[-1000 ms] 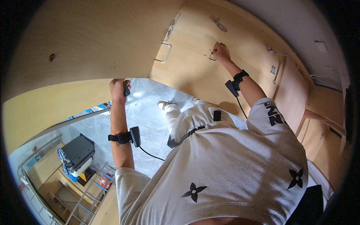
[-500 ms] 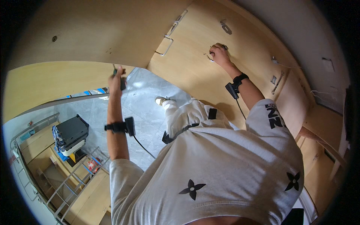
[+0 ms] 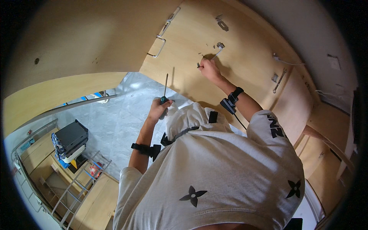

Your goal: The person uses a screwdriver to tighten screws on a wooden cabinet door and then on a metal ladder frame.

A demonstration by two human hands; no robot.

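Observation:
My left hand is wrapped round the green handle of a screwdriver, its metal shaft pointing away from me. My right hand is over the wooden surface, fingers pinched together. A small dark metal piece shows at its fingertips, too small to name. Just beyond the right hand, a small metal fitting lies on the wood, with a thin pale rod running from it toward the fingers. Several tiny screws are scattered beside it.
A metal hasp lies farther back. U-shaped handles line the wood's left edge. A wrench and a small metal plate lie at right. Below left are grey floor tiles, a dark crate and a metal ladder.
My left hand has moved right and nearer to me with the screwdriver. My right hand has shifted left and nearer, uncovering the metal fitting on the wood.

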